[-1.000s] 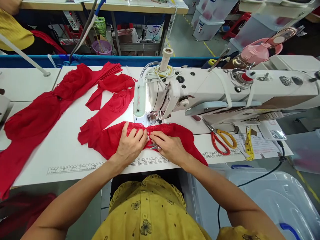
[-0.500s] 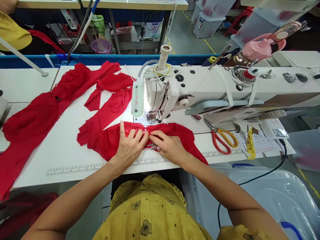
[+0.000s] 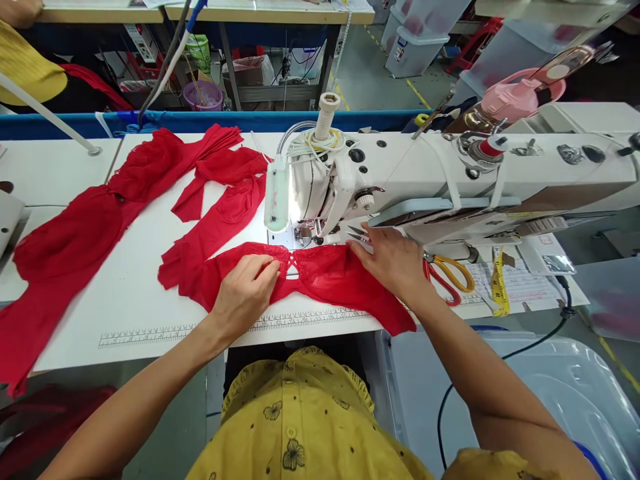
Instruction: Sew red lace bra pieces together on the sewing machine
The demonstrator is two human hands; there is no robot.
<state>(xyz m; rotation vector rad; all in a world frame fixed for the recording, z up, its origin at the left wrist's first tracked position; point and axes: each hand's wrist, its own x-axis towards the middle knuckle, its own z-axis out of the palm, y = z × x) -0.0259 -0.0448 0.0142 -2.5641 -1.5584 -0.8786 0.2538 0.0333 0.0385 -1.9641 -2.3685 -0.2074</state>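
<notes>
Red lace piece (image 3: 320, 277) is lying flat on the white table (image 3: 125, 307), just in front of the needle area of the sewing machine (image 3: 450, 173), with its right end hanging over the near edge of the table. At the far left, a long heap of loose red fabric (image 3: 65, 247) is spreading across the table. Next to it, several narrower red strips (image 3: 220, 213) are lying beside the machine's head.

The person's left hand (image 3: 245, 293) is resting on the left half of the lace piece. Its fingers are curled in a narrow grip, with the fingertips gathered on the cloth close to the crossed straps at the centre. Above that spot, a small lamp (image 3: 277, 193) is glowing on the machine's head, and a thread cone (image 3: 325, 117) is standing on top.

The right hand (image 3: 395, 260) is lying over the upper right edge of the lace piece, under the machine's arm. The blades of small metal snips (image 3: 357, 233) are sticking out past its fingertips. The palm is hiding the handles, so it cannot be told whether the fingers are closing on them.

Just right of that hand, scissors (image 3: 453, 275) with red and yellow handles are lying on the table. A yellow measuring tape (image 3: 497, 287) is hanging beyond them. A clear plastic bin (image 3: 550, 393) is sitting below the table at the right.
</notes>
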